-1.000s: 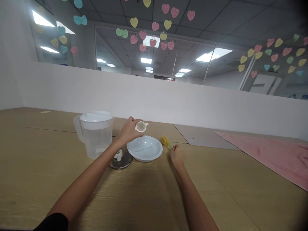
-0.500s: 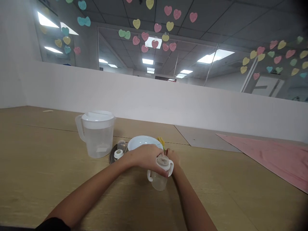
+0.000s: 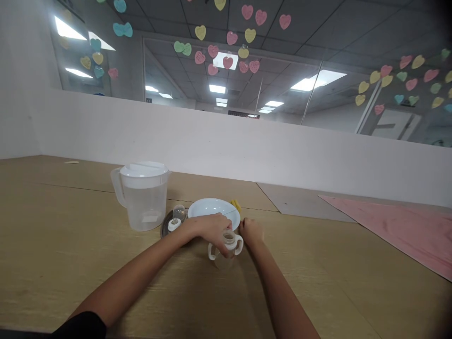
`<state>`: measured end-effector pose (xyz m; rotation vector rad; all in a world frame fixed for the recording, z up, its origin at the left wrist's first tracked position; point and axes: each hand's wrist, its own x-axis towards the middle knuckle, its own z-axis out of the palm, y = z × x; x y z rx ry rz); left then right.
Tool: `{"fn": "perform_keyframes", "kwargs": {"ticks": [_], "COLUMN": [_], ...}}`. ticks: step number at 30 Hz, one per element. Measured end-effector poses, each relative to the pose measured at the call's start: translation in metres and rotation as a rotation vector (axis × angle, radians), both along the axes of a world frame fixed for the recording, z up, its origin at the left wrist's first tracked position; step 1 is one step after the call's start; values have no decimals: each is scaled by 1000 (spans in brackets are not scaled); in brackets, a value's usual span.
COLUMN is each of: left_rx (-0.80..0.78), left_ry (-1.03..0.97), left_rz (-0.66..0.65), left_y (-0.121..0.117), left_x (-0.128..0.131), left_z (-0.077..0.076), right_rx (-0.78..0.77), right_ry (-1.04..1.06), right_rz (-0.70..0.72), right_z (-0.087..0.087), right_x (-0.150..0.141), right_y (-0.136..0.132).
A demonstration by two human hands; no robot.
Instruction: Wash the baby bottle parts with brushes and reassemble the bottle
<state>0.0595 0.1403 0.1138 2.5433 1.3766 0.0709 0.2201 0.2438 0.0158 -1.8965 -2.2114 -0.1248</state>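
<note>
A clear baby bottle [image 3: 223, 260] with white side handles and an uncapped mouth stands nearly upright in front of the bowl. My left hand [image 3: 214, 228] reaches over its far side, with fingers and thumb wrapped round its upper part. Just right of the bowl, my right hand [image 3: 251, 231] is closed near the tabletop; what its fingers hold, if anything, is hidden. The white bowl [image 3: 214, 207] lies behind both hands. A small yellow item [image 3: 235, 205] shows at the bowl's right rim, its kind unclear.
At the left stands a translucent lidded pitcher [image 3: 146, 202]. Beside it, a dark round tray [image 3: 165, 230] bears a white bottle collar with a teat [image 3: 174, 224] and a clear cap [image 3: 179, 213]. A pink sheet [image 3: 395, 226] covers the right side. A low white wall [image 3: 212, 141] runs behind.
My left hand has brought the bottle left and slightly up, away from my right hand. The right hand has shifted slightly and stays closed. More of the bowl shows now.
</note>
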Motion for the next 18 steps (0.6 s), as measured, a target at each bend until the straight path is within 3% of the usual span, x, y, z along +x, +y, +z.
{"fn": "perform_keyframes", "kwargs": {"ticks": [3, 5, 9, 11, 14, 18], "left_rx": [-12, -18, 80, 29, -87, -119], "left_ry": [-22, -81, -26, 59, 126, 132], "left_rz": [-43, 14, 415, 563, 655, 692], "left_y": [2, 4, 16, 26, 42, 55], "left_x": [-17, -36, -80, -94, -102, -99], "left_z": [9, 18, 25, 19, 1, -22], "right_rx": [5, 41, 224, 296, 313, 174], "right_ry": [7, 27, 176, 269, 341, 171], "right_rz": [-15, -31, 0, 47, 126, 255], "right_z": [0, 0, 5, 10, 22, 39], "right_x": [0, 1, 1, 0, -8, -30], "right_y": [0, 1, -2, -7, -15, -19]}}
